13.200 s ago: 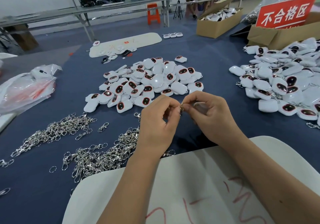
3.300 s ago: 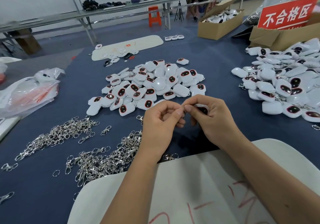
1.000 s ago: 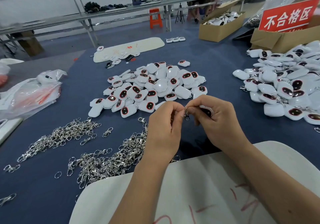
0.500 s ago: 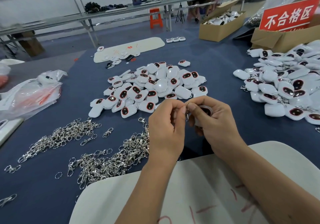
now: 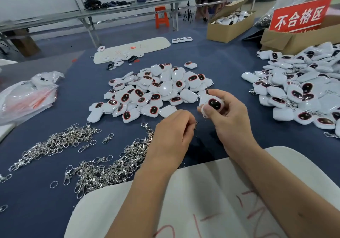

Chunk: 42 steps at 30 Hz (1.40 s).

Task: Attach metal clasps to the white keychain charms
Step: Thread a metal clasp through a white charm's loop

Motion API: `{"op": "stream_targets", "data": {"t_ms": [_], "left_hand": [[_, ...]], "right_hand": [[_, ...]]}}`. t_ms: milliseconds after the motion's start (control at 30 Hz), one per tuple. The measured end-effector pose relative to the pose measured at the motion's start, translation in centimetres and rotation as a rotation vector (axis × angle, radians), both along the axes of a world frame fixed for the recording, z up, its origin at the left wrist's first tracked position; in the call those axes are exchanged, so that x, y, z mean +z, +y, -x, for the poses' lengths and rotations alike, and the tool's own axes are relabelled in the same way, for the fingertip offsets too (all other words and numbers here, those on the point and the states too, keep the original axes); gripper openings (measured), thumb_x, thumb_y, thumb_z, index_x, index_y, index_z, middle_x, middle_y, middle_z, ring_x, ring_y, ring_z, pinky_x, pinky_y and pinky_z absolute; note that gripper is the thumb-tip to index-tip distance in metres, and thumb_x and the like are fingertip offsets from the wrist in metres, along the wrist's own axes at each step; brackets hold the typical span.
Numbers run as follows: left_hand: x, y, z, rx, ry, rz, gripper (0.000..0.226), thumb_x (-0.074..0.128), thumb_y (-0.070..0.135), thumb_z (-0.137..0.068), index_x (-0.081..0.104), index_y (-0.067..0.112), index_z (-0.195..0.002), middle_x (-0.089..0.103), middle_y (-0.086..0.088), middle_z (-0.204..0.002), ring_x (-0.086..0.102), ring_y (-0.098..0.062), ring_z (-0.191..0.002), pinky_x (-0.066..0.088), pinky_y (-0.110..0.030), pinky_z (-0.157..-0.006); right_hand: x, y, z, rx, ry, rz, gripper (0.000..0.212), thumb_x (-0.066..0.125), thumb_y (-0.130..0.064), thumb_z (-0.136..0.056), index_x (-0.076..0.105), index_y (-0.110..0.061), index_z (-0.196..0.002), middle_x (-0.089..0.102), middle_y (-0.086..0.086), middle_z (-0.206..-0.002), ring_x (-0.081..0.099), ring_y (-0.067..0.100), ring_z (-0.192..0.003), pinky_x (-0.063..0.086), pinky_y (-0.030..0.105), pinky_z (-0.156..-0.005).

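We grip a white charm (image 5: 213,103) in our right hand (image 5: 231,116). Our left hand (image 5: 173,134), just apart, seemingly pinches a clasp (image 5: 196,124); it's tiny, could slip.

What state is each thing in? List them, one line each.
Left hand: fingers curled, pinching a metal clasp.
Right hand: gripping a white charm, dark face up.
Middle charm pile: loose, no clasps visible.
Right charm pile: clasps on some.
Clasp heap: loose, tangled.
Cardboard box: open, charms inside.
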<state>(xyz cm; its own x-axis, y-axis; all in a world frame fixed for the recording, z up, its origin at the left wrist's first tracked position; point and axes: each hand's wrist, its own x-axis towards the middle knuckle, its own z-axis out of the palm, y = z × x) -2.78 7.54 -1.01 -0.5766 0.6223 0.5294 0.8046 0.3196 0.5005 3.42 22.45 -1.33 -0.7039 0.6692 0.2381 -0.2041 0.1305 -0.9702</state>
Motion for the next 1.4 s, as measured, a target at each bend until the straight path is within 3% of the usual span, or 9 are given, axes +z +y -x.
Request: {"op": "stream_targets", "data": {"t_ms": [100, 233, 367, 500, 667, 900, 1167, 1333, 1400], "left_hand": [[-0.1, 0.2, -0.2, -0.020, -0.023, 0.020, 0.010, 0.061, 0.008, -0.092, 0.060, 0.017, -0.088, 0.056, 0.010, -0.080, 0.048, -0.011, -0.074, 0.042, -0.029, -0.067], [0.0, 0.2, -0.4, -0.035, -0.039, 0.015, 0.009, 0.062, 0.006, -0.092, 0.060, 0.015, -0.087, 0.058, 0.008, -0.079, 0.048, -0.011, -0.074, 0.042, -0.031, -0.067], [0.1, 0.3, -0.4, -0.040, -0.055, 0.013, 0.009, 0.061, 0.005, -0.091, 0.060, 0.013, -0.087, 0.058, 0.008, -0.079, 0.047, -0.011, -0.072, 0.043, -0.034, -0.067], [0.0, 0.4, -0.6, -0.048, -0.060, 0.022, 0.009, 0.061, 0.005, -0.091, 0.060, 0.012, -0.086, 0.059, 0.005, -0.081, 0.049, -0.015, -0.073, 0.045, -0.040, -0.066], [0.0, 0.6, -0.7, -0.025, -0.093, 0.031, 0.012, 0.061, 0.001, -0.087, 0.062, 0.013, -0.087, 0.057, 0.011, -0.081, 0.046, -0.008, -0.074, 0.042, -0.031, -0.067], [-0.1, 0.7, -0.9, 0.001, -0.206, 0.007, 0.010, 0.060, 0.003, -0.088, 0.065, 0.012, -0.089, 0.065, 0.003, -0.082, 0.054, -0.015, -0.073, 0.048, -0.039, -0.070], [-0.6, 0.7, -0.7, 0.048, -0.243, -0.039, 0.008, 0.063, 0.008, -0.092, 0.065, 0.014, -0.088, 0.062, 0.006, -0.076, 0.052, -0.009, -0.066, 0.046, -0.032, -0.064], [-0.6, 0.8, -0.7, 0.053, -0.173, -0.079, 0.008, 0.059, 0.013, -0.098, 0.063, 0.016, -0.091, 0.061, 0.007, -0.080, 0.054, -0.014, -0.072, 0.048, -0.038, -0.069], [-0.4, 0.9, -0.9, 0.045, -0.114, -0.100, 0.007, 0.059, 0.013, -0.098, 0.062, 0.014, -0.092, 0.060, 0.007, -0.083, 0.052, -0.013, -0.075, 0.047, -0.035, -0.070]], "right_hand": [[-0.1, 0.1, -0.1, -0.110, -0.030, -0.173, 0.015, 0.080, -0.016, -0.091, 0.078, -0.022, -0.103, 0.075, -0.008, -0.087, 0.068, 0.008, -0.077, 0.053, 0.017, -0.074], [-0.3, 0.0, 0.1, -0.042, -0.053, -0.146, 0.008, 0.073, -0.024, -0.097, 0.069, -0.022, -0.091, 0.064, -0.004, -0.072, 0.055, 0.015, -0.056, 0.047, 0.026, -0.053], [-0.3, -0.3, 0.2, -0.061, -0.148, -0.291, 0.012, 0.071, -0.027, -0.096, 0.070, -0.027, -0.084, 0.064, -0.010, -0.068, 0.052, 0.004, -0.059, 0.043, 0.015, -0.056], [0.0, -0.4, 0.1, -0.036, -0.174, -0.313, 0.014, 0.068, -0.023, -0.096, 0.073, -0.024, -0.084, 0.068, -0.007, -0.071, 0.056, 0.005, -0.064, 0.047, 0.022, -0.062], [0.2, -0.8, -0.1, -0.039, -0.161, -0.331, 0.013, 0.066, -0.019, -0.097, 0.074, -0.021, -0.086, 0.068, -0.002, -0.070, 0.055, 0.006, -0.062, 0.046, 0.021, -0.061], [0.3, -1.0, -0.2, -0.039, -0.125, -0.335, 0.015, 0.065, -0.014, -0.096, 0.073, -0.021, -0.085, 0.060, -0.015, -0.061, 0.051, 0.004, -0.057, 0.039, 0.012, -0.057], [0.1, -1.1, -0.1, -0.063, -0.113, -0.368, 0.020, 0.067, -0.019, -0.097, 0.067, -0.025, -0.078, 0.062, -0.014, -0.063, 0.054, 0.004, -0.058, 0.040, 0.011, -0.057], [-0.1, -0.7, -0.1, -0.040, -0.118, -0.217, 0.018, 0.066, -0.021, -0.097, 0.066, -0.020, -0.078, 0.060, -0.010, -0.060, 0.056, 0.007, -0.054, 0.051, 0.029, -0.058], [-0.1, -0.6, -0.1, -0.024, -0.112, -0.126, 0.017, 0.066, -0.021, -0.096, 0.066, -0.019, -0.079, 0.055, -0.012, -0.056, 0.053, 0.007, -0.049, 0.045, 0.024, -0.051]]}}
